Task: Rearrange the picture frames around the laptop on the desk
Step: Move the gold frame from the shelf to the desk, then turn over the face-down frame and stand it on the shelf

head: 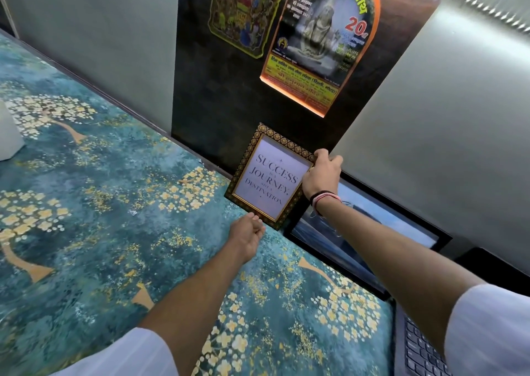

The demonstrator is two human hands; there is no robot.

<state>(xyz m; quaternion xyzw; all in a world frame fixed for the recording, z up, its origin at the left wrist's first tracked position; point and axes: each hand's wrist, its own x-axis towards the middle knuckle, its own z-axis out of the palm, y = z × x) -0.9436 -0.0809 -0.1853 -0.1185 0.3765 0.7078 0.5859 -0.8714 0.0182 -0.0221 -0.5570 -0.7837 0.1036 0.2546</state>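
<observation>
A small picture frame (269,176) with an ornate dark-and-gold border and the words "Success is a journey, not a destination" stands leaning against the dark wall panel. My right hand (321,176) grips its upper right corner. My left hand (248,236) touches its lower corner with fingers loosely curled. Right of it leans a larger black-framed picture (401,232), partly hidden behind my right forearm. The laptop (415,350) shows only its keyboard corner at the bottom right.
The desk (114,203) has a teal cover with gold tree patterns. A white object (8,134) sits at the far left. Two posters (321,39) hang on the dark wall panel above the frames. Grey walls flank the panel.
</observation>
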